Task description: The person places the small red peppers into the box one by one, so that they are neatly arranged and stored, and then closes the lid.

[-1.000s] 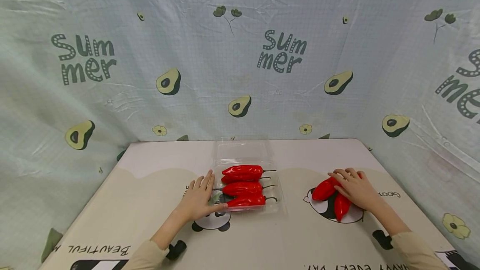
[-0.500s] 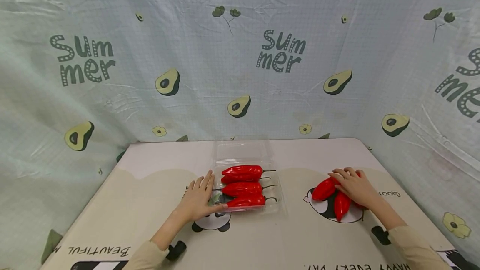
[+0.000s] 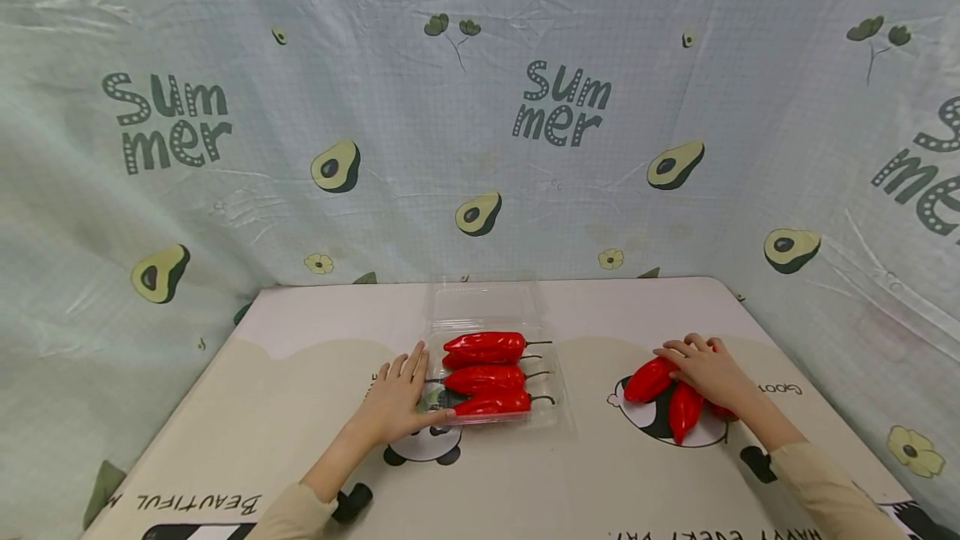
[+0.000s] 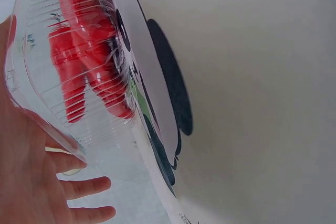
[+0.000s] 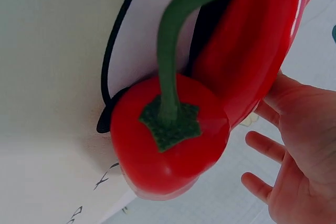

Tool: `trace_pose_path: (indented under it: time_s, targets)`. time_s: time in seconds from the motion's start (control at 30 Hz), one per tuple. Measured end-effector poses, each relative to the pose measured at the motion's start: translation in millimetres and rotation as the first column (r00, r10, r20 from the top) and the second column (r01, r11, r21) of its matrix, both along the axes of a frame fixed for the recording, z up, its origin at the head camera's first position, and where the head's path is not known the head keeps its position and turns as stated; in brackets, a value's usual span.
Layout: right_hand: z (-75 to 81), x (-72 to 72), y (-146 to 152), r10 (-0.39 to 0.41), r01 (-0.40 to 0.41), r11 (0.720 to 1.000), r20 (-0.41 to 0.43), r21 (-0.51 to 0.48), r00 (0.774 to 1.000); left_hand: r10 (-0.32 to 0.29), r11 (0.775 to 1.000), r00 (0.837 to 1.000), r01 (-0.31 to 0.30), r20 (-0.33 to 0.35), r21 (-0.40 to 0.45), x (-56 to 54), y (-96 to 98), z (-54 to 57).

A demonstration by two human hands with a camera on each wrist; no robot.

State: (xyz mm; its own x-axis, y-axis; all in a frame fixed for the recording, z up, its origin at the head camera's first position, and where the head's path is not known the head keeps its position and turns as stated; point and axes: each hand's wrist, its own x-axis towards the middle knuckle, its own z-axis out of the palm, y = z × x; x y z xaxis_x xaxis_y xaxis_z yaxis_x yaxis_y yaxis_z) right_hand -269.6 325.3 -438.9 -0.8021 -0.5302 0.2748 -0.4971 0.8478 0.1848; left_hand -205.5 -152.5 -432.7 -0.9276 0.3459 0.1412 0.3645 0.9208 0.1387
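Several glossy red peppers [image 3: 487, 377] with thin stems lie in a clear plastic box [image 3: 491, 419]. Its transparent lid [image 3: 483, 302] is folded back behind it. My left hand [image 3: 393, 402] lies along the box's left side, fingers spread and thumb at the front corner; the left wrist view shows the palm [image 4: 23, 171] against the clear wall. On the right, my right hand [image 3: 708, 373] rests over a group of loose red peppers [image 3: 648, 382]. In the right wrist view, one pepper with a green stem [image 5: 168, 174] is close, and relaxed fingers [image 5: 265, 146] show behind the peppers.
Panda drawings and upside-down lettering cover the pale tabletop [image 3: 300, 407]. A hanging sheet [image 3: 405, 232] with avocado prints closes off the back and sides. Beige sleeves [image 3: 296, 515] reach in from the front edge.
My right hand and forearm have shifted slightly left, and more of a pepper shows beneath the wrist. The left hand and the box have stayed put.
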Motion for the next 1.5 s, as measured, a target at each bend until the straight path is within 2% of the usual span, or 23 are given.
trace_pose_path:
  time_s: [0.3,0.67,1.17,1.5]
  targets:
    - [0.4,-3.5,-2.0,0.032,-0.032,0.999,-0.024,-0.008,0.999,0.011,1.000,1.000,-0.011,0.004,-0.004,-1.0,0.8,-0.1]
    - [7.2,-1.8,-6.1,0.007,-0.008,1.000,0.047,0.009,0.999,0.006,1.000,1.000,-0.006,-0.012,-0.017,-1.0,0.4,0.7]
    - [5.2,-4.6,-6.2,-0.006,0.004,0.999,0.044,0.040,0.999,-0.003,1.000,1.000,0.003,-0.020,-0.010,-1.3,-0.5,-0.3]
    - [4.7,-3.1,-4.7,0.008,-0.007,1.000,0.062,-0.020,0.998,-0.004,1.000,1.000,0.004,-0.011,-0.010,-1.1,-0.7,-0.2]
